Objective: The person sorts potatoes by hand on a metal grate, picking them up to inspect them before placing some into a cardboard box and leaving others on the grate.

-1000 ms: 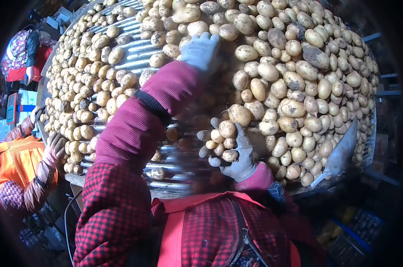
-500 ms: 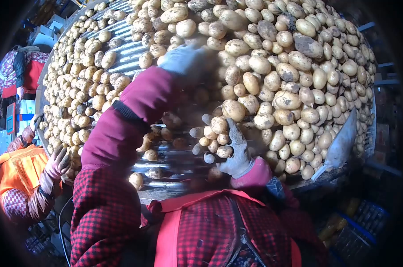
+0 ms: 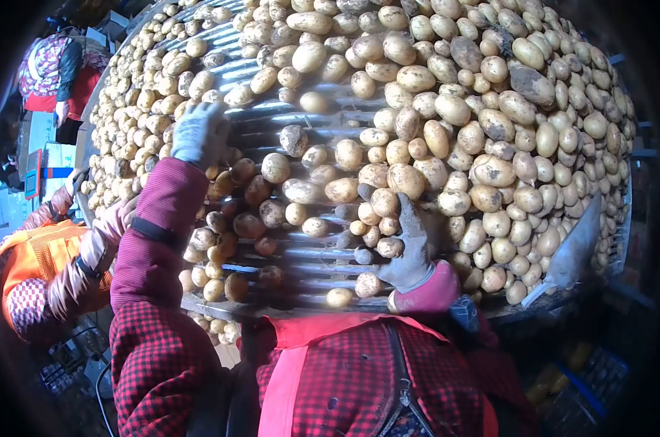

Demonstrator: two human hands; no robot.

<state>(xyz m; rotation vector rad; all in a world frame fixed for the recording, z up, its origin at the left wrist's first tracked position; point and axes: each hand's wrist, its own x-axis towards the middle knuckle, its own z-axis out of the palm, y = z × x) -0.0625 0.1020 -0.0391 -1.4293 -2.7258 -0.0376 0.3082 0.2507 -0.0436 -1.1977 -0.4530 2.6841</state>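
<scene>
Potatoes (image 3: 453, 109) of many sizes, some smeared with soil, cover a slatted metal table (image 3: 308, 255). My left hand (image 3: 200, 135), in a grey-white glove, is at the left heap with its fingers stretched over the potatoes there; no potato shows in its grasp. Nearer to my body, on the right, my gloved right hand (image 3: 410, 255) is closed around several small potatoes (image 3: 382, 204), its fingers curled under them and the thumb along their side. Loose potatoes lie on the slats between my two hands.
A pale scoop-like tool (image 3: 568, 251) lies at the table's right edge. On the left, a person in an orange vest (image 3: 42, 255) reaches toward the table, and another person (image 3: 57, 73) stands farther back. Dark crates (image 3: 585, 386) are at lower right.
My left hand has swept left and toward me from the middle heap, and more slats show behind it. Several potatoes have shifted left. My right hand still grips its small potatoes.
</scene>
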